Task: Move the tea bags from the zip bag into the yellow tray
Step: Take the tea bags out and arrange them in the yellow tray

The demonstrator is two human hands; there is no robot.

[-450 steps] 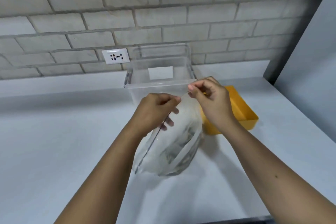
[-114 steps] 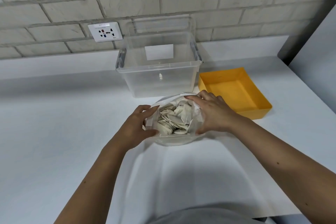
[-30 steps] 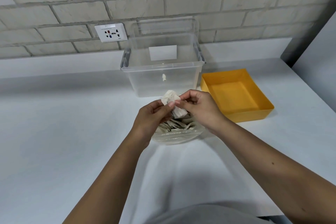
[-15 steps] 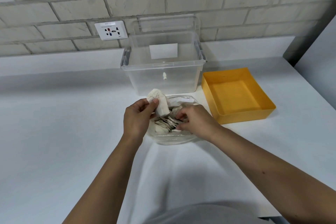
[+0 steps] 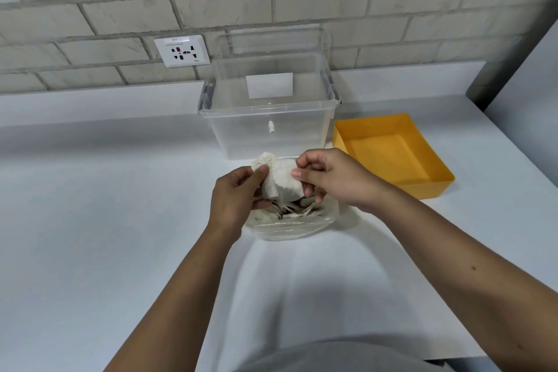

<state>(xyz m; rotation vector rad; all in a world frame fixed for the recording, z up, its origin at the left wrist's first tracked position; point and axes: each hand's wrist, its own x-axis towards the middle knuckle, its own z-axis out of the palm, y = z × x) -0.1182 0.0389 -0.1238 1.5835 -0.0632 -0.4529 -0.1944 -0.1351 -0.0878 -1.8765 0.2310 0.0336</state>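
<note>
Together left hand [image 5: 232, 201] and right hand [image 5: 333, 178] pinch tea bags [image 5: 282, 183] over zip bag [image 5: 290, 227], clear bin [image 5: 241, 133] behind

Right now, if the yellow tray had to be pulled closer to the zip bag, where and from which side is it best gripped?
Probably the near wall of the yellow tray, a pinch grip over its rim from above. It sits flat and open-topped with thin upright walls; bare counter lies before that wall, while its left wall stands close to the clear bin.
</note>
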